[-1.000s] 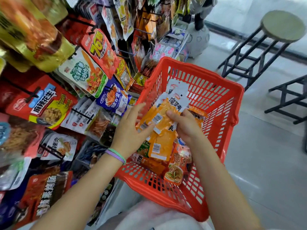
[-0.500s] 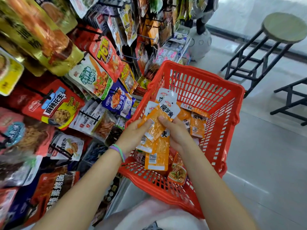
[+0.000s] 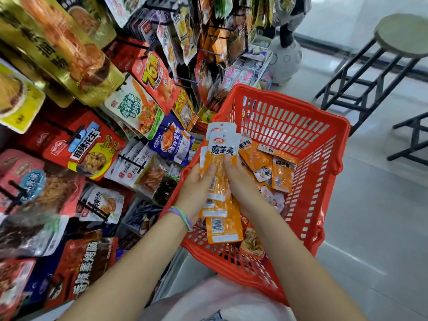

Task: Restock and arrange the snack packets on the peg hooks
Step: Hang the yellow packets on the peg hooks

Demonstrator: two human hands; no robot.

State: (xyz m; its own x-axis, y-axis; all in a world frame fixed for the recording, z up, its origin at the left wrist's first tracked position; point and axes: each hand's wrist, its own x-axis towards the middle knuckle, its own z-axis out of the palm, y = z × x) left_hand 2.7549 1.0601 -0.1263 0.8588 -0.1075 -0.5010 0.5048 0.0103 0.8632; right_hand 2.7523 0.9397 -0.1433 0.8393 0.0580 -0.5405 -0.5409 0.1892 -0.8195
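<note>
Both hands hold a stack of narrow orange-and-white snack packets upright over the near left corner of a red plastic basket. My left hand grips the stack from the left, thumb on its front. My right hand grips it from the right. The packets' white tops fan out above my fingers and their barcoded ends hang below. More orange packets lie loose inside the basket. The peg-hook rack stands at the left, hung full of snack bags.
A blue-and-white bag hangs closest to the held stack, just left of the basket rim. Black-framed stools stand on the grey floor at the right. A round white figure stands behind the basket.
Both hands have gathered the orange packets into a tighter upright stack and lifted it slightly. The view has shifted a little closer to the rack.
</note>
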